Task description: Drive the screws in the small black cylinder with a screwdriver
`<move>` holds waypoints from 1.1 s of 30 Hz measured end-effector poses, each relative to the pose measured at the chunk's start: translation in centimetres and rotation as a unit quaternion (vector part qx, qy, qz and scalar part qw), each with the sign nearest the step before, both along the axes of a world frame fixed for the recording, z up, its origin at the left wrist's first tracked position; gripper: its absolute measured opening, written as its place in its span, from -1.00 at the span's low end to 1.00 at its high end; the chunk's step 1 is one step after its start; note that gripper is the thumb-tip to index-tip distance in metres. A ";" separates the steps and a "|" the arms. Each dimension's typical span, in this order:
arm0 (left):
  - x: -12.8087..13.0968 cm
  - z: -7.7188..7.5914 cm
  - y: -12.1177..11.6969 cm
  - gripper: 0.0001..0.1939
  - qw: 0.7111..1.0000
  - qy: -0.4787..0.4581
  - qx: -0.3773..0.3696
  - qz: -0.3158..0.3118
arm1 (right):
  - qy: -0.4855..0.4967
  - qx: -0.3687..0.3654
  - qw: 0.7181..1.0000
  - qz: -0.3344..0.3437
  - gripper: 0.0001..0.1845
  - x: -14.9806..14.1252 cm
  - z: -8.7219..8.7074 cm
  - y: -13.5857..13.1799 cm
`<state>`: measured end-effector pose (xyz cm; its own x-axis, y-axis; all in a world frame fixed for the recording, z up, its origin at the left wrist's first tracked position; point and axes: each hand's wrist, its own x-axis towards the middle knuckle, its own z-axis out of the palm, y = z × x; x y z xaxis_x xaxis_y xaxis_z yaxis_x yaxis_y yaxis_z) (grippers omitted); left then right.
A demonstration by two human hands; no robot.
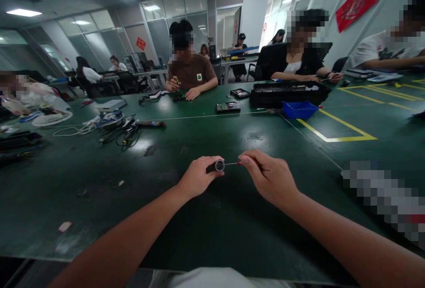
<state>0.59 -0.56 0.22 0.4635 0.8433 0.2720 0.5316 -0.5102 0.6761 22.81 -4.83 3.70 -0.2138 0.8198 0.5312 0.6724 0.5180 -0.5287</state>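
Observation:
My left hand (pixel 199 175) is closed around a short dark cylinder (pixel 219 166), whose round end with a pale ring faces me. What the cylinder is I cannot tell. In my right hand (pixel 270 173) is a slim screwdriver (pixel 232 163), pinched at its red handle, most of which the fingers hide. Its thin metal shaft points left and reaches the right side of the cylinder; whether the tip sits in a screw is too small to see. Both hands are just above the green tabletop (pixel 186 235).
Bundled cables (pixel 124 130) lie at the left. Farther off are a hard drive (pixel 228 107), a blue bin (pixel 299 110) and a long black housing (pixel 288 94). A blurred grey object (pixel 385 199) lies at the right. Across the table a person (pixel 191 71) works with a screwdriver.

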 end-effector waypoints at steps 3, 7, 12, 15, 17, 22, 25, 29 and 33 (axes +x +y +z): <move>0.1 0.0 -0.1 -0.70 1.000 0.000 -0.003 0.009 | -0.009 0.003 1.000 0.010 -0.69 0.0 0.0 0.0; -0.1 0.1 0.0 -0.68 0.999 -0.011 0.012 0.037 | -0.013 -0.017 0.999 0.034 -0.63 0.0 0.0 0.0; -0.1 0.1 0.0 -0.67 0.999 0.001 0.019 0.040 | -0.003 -0.047 0.999 0.024 -0.62 -0.1 -0.3 0.0; 0.0 0.2 0.0 -0.66 0.999 0.008 0.021 0.040 | 0.009 -0.040 0.998 0.040 -0.59 -0.2 -0.3 0.0; -0.1 0.2 0.0 -0.65 0.999 0.009 0.022 0.043 | 0.018 -0.042 0.998 0.045 -0.60 -0.2 -0.3 0.0; -0.2 0.2 0.1 -0.64 0.999 0.020 0.025 0.045 | 0.023 -0.089 0.996 0.008 -0.65 -0.3 -0.2 0.1; -0.2 0.2 0.1 -0.64 0.999 0.015 0.025 0.045 | 0.041 -0.078 0.996 0.021 -0.69 -0.4 -0.3 0.0; -0.3 0.3 0.0 -0.64 0.998 0.006 0.027 0.052 | 0.078 -0.063 0.995 0.029 -0.79 -0.5 -0.3 0.0; -0.2 0.5 -0.1 -0.64 0.998 0.017 0.024 0.048 | 0.047 -0.091 0.995 0.003 -0.72 -0.4 -0.1 0.1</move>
